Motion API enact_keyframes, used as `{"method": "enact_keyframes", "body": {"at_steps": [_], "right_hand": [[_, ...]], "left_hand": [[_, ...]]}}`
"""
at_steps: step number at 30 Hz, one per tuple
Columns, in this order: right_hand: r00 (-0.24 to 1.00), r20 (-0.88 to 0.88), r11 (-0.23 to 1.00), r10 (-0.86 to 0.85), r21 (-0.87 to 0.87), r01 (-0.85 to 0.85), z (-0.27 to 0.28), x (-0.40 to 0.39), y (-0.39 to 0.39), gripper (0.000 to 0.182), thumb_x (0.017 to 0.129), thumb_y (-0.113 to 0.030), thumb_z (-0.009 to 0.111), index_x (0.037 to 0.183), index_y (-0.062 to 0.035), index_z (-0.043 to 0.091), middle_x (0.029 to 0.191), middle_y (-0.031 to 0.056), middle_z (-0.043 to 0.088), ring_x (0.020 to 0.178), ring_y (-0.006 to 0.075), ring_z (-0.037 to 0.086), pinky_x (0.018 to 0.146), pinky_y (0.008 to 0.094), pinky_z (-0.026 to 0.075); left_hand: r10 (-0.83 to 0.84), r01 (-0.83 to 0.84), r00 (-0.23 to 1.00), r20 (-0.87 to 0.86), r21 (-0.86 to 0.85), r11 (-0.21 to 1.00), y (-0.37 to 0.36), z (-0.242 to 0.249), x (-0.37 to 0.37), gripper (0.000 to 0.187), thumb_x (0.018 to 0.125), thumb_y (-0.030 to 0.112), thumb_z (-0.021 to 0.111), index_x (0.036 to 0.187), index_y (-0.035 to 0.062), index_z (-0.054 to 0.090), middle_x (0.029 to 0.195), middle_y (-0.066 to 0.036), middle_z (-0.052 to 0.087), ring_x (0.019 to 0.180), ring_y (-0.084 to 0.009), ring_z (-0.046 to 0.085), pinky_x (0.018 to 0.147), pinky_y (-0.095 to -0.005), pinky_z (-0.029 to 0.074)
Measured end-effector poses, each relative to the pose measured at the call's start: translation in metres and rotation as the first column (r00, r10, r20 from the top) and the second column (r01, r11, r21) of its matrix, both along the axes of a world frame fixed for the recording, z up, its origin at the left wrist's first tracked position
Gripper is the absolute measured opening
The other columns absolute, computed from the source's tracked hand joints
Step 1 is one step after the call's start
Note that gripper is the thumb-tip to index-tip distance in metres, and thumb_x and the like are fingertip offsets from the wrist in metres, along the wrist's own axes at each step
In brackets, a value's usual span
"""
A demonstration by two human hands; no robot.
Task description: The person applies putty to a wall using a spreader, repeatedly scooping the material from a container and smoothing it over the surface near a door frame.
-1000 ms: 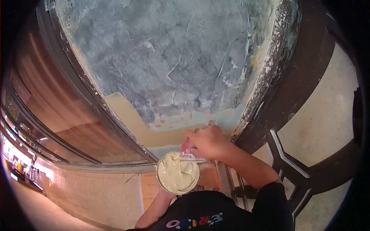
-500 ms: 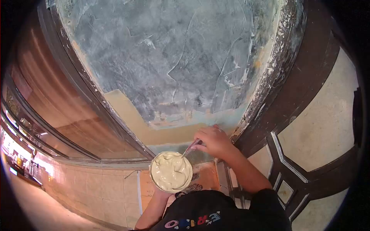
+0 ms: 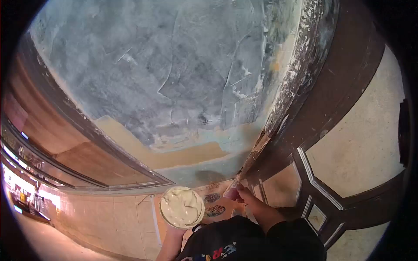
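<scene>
My left hand [image 3: 175, 231] holds a round tub [image 3: 182, 208] of creamy pale-yellow paste from below, its fingers mostly hidden under it. To the right, my right hand [image 3: 240, 195] is closed around the handle of a flat tool [image 3: 232, 191], near the bottom end of the peeling door-frame edge. Above both hands, the blue-grey wall [image 3: 130, 74] shows rough patches. A tan painted strip [image 3: 187, 156] runs along its lower part and up its left side.
A dark wooden door with pale panels [image 3: 357, 143] stands on the right. Glass panes in a dark frame [image 3: 82, 152] are on the left, above a tiled surface [image 3: 104, 217]. Paper with dark oval prints [image 3: 215, 211] lies below the wall.
My right hand has moved down, away from the tub and wall, taking the tool out of the paste. The view has shifted, and the tub sits slightly lower and further left.
</scene>
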State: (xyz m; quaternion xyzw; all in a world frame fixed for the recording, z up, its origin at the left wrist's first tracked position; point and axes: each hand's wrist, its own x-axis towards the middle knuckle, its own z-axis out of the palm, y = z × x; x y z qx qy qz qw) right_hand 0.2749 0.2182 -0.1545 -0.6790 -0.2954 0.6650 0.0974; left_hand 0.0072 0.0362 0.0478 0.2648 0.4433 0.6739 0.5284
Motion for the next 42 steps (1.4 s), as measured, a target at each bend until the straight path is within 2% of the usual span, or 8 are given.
{"method": "enact_keyframes", "body": {"at_steps": [1,10,16,20,29,36,38,42], "right_hand": [[1.000,-0.004,1.000,-0.009,-0.001,0.009,-0.006,-0.001,0.004,0.031,0.095,-0.038,0.051,0.116,-0.0151,0.050,0.063,0.0033,0.053,0.043,0.0146,0.053,0.038,0.0281,0.048],[0.808,-0.519,0.888,-0.280,0.181,0.423,0.022,-0.082,0.094,0.040,0.092,-0.037,0.057,0.125,-0.0181,0.043,0.090,0.0052,0.053,0.068,0.0228,0.063,0.054,0.0350,0.055],[0.885,-0.302,0.920,-0.353,0.062,0.388,-0.030,-0.081,0.073,0.046,0.091,-0.039,0.059,0.129,-0.0189,0.042,0.083,0.0056,0.055,0.061,0.0220,0.062,0.053,0.0362,0.055],[0.787,-0.502,0.846,-0.359,0.181,0.501,-0.004,-0.088,0.061,0.046,0.091,-0.041,0.057,0.127,-0.0171,0.041,0.088,0.0073,0.055,0.065,0.0232,0.064,0.055,0.0376,0.056],[0.836,-0.427,0.916,-0.344,0.041,0.399,0.000,-0.065,0.076,0.040,0.092,-0.045,0.053,0.114,-0.0137,0.040,0.090,0.0085,0.053,0.068,0.0281,0.065,0.059,0.0424,0.057],[0.775,-0.547,0.863,-0.318,0.173,0.475,0.022,-0.067,0.100,0.047,0.090,-0.052,0.053,0.115,-0.0141,0.040,0.093,0.0099,0.052,0.075,0.0289,0.066,0.066,0.0425,0.058],[0.857,-0.442,0.952,-0.265,0.024,0.307,-0.009,-0.052,0.113,0.047,0.091,-0.051,0.053,0.118,-0.0148,0.042,0.098,0.0105,0.051,0.080,0.0292,0.066,0.070,0.0422,0.057],[0.876,-0.406,0.956,-0.262,0.016,0.293,-0.016,-0.033,0.083,0.044,0.091,-0.048,0.054,0.125,-0.0224,0.043,0.106,0.0111,0.051,0.086,0.0283,0.064,0.070,0.0407,0.056]], "left_hand": [[-0.074,0.007,0.798,0.598,0.114,0.993,0.000,0.008,-0.002,0.059,0.095,0.045,0.041,0.142,0.0123,0.031,0.143,-0.011,0.040,0.130,-0.0291,0.041,0.107,-0.0464,0.036],[0.122,-0.117,0.928,0.351,-0.038,0.992,-0.031,-0.016,-0.012,0.059,0.096,0.051,0.032,0.142,0.0144,0.032,0.142,-0.007,0.041,0.128,-0.0268,0.042,0.107,-0.0457,0.034],[0.146,-0.143,0.979,0.140,-0.030,0.989,-0.033,-0.016,-0.013,0.060,0.096,0.052,0.030,0.141,0.0136,0.034,0.142,-0.008,0.041,0.129,-0.0290,0.041,0.107,-0.0470,0.035],[0.129,-0.125,0.989,0.071,-0.063,0.990,-0.019,0.009,-0.003,0.062,0.094,0.055,0.029,0.140,0.0133,0.035,0.142,-0.010,0.041,0.128,-0.0301,0.042,0.107,-0.0481,0.035],[0.065,-0.061,0.862,0.503,-0.024,0.998,-0.005,0.004,-0.003,0.054,0.097,0.046,0.037,0.140,0.0132,0.034,0.141,-0.008,0.042,0.128,-0.0262,0.042,0.106,-0.0447,0.036],[0.030,-0.024,0.983,0.181,-0.034,0.999,-0.002,0.006,0.002,0.056,0.096,0.049,0.033,0.139,0.0142,0.035,0.140,-0.008,0.042,0.127,-0.0277,0.042,0.107,-0.0465,0.035],[0.068,-0.058,0.832,0.551,-0.034,0.998,-0.001,0.002,0.001,0.058,0.096,0.051,0.031,0.141,0.0143,0.036,0.141,-0.008,0.042,0.126,-0.0282,0.044,0.105,-0.0463,0.037],[0.112,-0.109,0.991,0.071,-0.054,0.993,-0.007,-0.029,-0.008,0.062,0.095,0.054,0.030,0.142,0.0136,0.032,0.142,-0.009,0.041,0.127,-0.0287,0.044,0.105,-0.0462,0.037]]}}
